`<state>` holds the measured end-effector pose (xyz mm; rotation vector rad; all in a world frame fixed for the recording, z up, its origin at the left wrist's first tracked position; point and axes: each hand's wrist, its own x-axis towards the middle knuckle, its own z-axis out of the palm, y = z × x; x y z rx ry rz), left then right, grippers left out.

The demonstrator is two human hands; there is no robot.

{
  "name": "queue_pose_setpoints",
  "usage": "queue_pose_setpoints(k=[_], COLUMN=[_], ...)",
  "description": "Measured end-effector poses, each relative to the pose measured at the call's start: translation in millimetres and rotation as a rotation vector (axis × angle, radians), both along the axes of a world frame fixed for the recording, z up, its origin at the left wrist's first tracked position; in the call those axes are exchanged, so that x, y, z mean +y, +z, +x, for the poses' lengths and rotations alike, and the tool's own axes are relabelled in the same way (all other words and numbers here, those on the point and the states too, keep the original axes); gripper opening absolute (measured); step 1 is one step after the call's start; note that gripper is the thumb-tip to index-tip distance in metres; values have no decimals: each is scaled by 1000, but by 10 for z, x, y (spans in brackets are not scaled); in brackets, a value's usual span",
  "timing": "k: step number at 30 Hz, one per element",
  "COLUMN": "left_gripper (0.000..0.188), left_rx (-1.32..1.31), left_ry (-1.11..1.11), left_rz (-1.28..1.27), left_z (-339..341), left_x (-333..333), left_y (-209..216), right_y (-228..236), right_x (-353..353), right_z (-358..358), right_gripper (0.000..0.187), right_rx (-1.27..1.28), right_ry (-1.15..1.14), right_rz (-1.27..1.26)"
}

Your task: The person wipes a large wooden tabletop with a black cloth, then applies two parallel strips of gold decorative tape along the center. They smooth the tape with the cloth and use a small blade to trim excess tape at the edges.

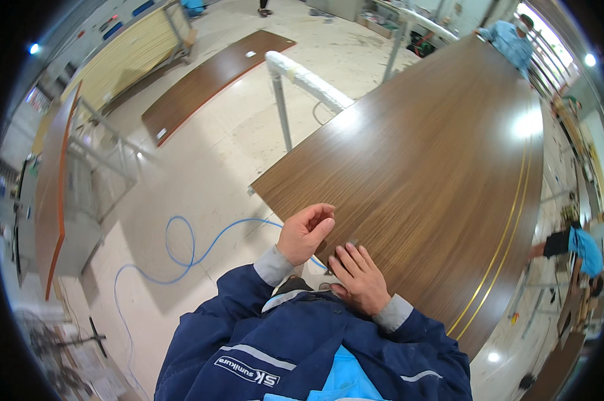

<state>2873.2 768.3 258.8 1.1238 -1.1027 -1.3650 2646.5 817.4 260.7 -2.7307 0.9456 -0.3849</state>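
A long brown wood-grain panel [409,154] with two thin gold lines along its right side stretches away from me. My right hand [361,277] lies on its near edge, fingers stretched out over the surface. A small greyish bit shows at those fingertips, too small to name. Just left of it, my left hand [305,234] is raised over the panel's near left corner. Its fingers are curled in toward the thumb, and whatever they may hold is hidden.
A padded white rail [309,79] on a metal stand juts from under the panel. A blue hose [194,254] loops across the floor. Another brown panel [215,83] lies to the far left; an orange-edged board [51,194] leans nearer. A person in blue [509,43] stands at the far end.
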Motion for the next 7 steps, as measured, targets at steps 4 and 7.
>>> queue_pose_setpoints(k=[4,7], left_gripper=[32,33], left_rx=[89,191], left_ry=[-111,-246], left_rz=[50,-10], left_z=[265,347], left_x=[-261,-350], left_y=[-97,-59], right_y=[-123,-205], right_x=[144,187], right_z=[-95,-128], right_gripper=[60,57], right_rx=[-109,-280], right_ry=[-21,-103], right_rz=[-127,-120])
